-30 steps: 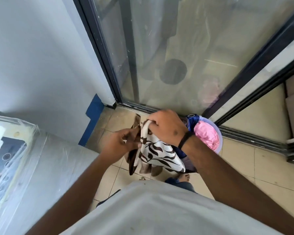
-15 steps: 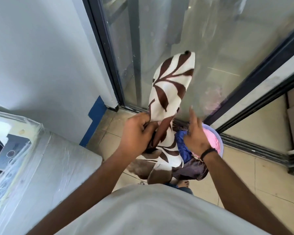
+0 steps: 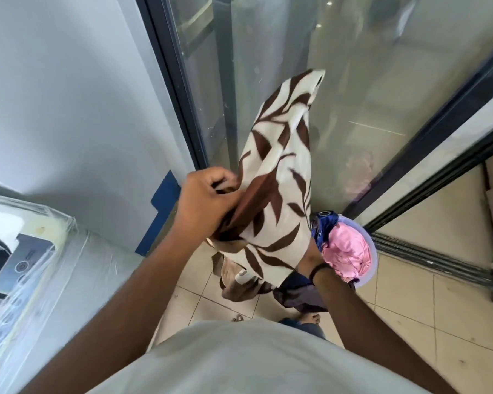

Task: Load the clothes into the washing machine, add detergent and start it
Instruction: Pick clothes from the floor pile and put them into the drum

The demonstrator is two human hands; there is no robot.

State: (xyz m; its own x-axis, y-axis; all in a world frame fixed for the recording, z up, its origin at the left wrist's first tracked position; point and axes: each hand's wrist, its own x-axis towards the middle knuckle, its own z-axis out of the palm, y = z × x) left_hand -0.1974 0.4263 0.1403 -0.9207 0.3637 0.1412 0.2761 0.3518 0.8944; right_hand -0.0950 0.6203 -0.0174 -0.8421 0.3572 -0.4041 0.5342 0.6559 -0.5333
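Soft matt leaf-print cloth (image 3: 279, 177); glossy plastic-wrapped washing machine (image 3: 40, 268)

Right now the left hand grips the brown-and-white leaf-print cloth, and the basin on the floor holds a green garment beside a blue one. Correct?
Not quite. The head view shows the garment in the basin is pink, not green; it lies beside the blue one. The left hand does grip the leaf-print cloth.

The right hand (image 3: 306, 258) is mostly hidden behind the leaf-print cloth (image 3: 276, 177), so its grip cannot be told. The washing machine (image 3: 26, 268) is cut off by the left edge. The basin (image 3: 372, 251) shows only its rim under the piled clothes (image 3: 346, 251).
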